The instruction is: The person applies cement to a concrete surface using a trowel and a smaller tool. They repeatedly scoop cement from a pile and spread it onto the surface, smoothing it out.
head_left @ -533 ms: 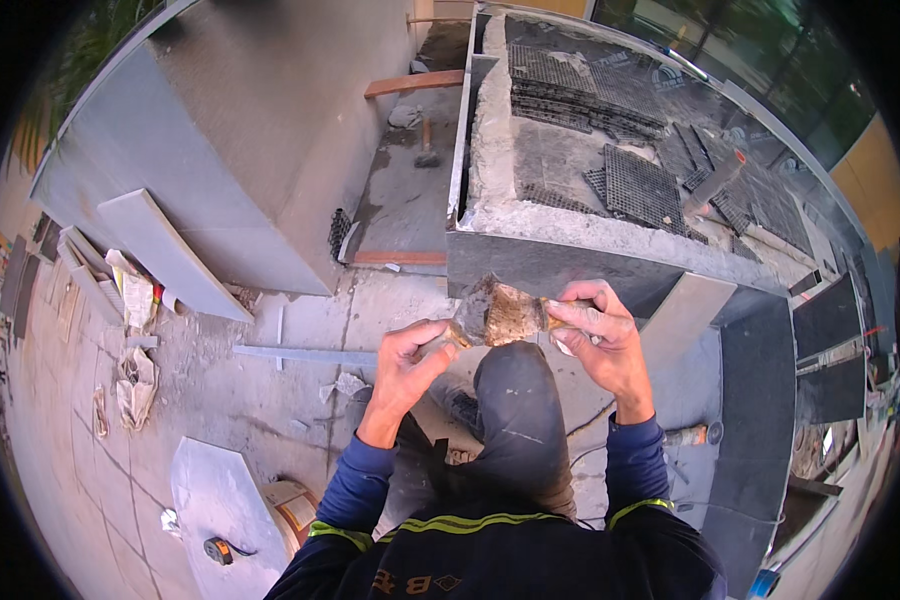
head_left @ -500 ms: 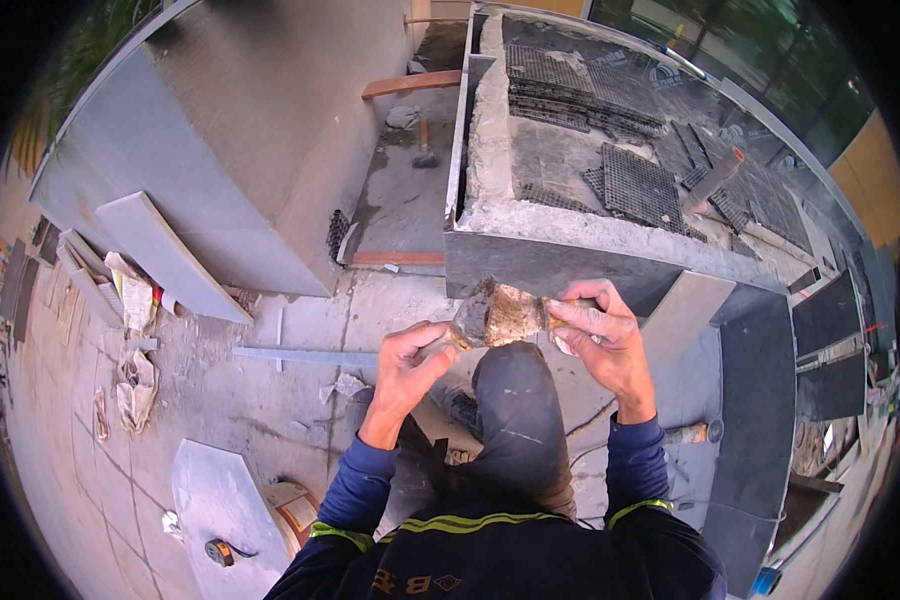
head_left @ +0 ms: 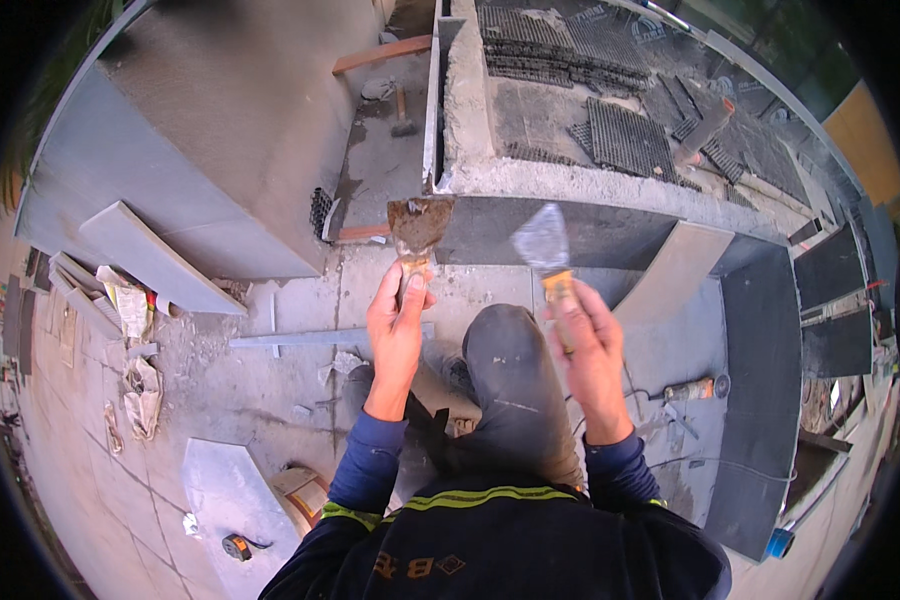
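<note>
My left hand (head_left: pixel 398 325) grips the handle of a putty knife (head_left: pixel 420 226), its broad blade pointing away from me and coated with brown residue. My right hand (head_left: pixel 588 345) is closed round the yellowish handle of a second putty knife (head_left: pixel 544 238). That one has a greyish, cleaner-looking blade and is slightly smeared by motion. Both tools are raised above my bent knee (head_left: pixel 510 355), side by side and apart. Behind the blades stands the dark front panel (head_left: pixel 590 228) of a low stone-clad box.
An angle grinder (head_left: pixel 692 389) with its cord lies on the floor at right, near a dark slab wall (head_left: pixel 765 410). A tape measure (head_left: pixel 237 546) rests on a grey slab (head_left: pixel 220 480) at lower left. Black plastic grids (head_left: pixel 625 135) lie inside the box. A long strip (head_left: pixel 310 338) crosses the floor.
The two blades, pressed together before, have come apart. My hands turned so both blades point away from me, left hand slightly up, right hand left and lower.
</note>
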{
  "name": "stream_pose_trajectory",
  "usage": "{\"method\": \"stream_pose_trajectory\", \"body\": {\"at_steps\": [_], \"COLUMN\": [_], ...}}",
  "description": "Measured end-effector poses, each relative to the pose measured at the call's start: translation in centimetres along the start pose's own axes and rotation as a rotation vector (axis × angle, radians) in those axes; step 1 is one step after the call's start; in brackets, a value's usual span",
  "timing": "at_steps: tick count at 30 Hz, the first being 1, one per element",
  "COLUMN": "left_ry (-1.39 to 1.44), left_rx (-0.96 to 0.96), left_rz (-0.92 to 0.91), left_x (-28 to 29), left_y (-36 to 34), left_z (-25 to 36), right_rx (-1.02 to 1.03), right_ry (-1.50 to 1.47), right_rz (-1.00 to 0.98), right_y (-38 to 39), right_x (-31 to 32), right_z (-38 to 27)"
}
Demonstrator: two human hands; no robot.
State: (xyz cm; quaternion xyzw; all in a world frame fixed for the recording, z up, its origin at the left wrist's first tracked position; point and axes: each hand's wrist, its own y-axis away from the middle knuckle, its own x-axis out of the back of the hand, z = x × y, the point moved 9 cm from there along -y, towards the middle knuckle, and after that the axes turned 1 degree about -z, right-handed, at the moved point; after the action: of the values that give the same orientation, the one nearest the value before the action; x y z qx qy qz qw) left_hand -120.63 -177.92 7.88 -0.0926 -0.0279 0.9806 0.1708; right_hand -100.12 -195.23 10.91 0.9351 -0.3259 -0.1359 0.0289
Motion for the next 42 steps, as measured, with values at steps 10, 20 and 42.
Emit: {"method": "stream_pose_trajectory", "body": {"at_steps": [10, 20, 42], "left_ry": [-0.343, -0.514, -0.276], "left_rx": [-0.163, -0.119, 0.597], "left_rz": [-0.029, 0.087, -0.306], "left_x": [-2.3, 4.8, -1.6], "left_y": [1.8, 0.9, -11.2], "left_z": [2.0, -2.9, 5.3], "right_rx": [-0.032, 0.135, 0.302], "right_ry": [-0.059, 0.005, 0.631], "right_rz": [-0.138, -0.086, -0.659], "right_y": [0.4, -6.5, -20.6], "right_x": [-6.7, -1.4, -5.2], "right_z": [1.9, -2.8, -13.2]}}
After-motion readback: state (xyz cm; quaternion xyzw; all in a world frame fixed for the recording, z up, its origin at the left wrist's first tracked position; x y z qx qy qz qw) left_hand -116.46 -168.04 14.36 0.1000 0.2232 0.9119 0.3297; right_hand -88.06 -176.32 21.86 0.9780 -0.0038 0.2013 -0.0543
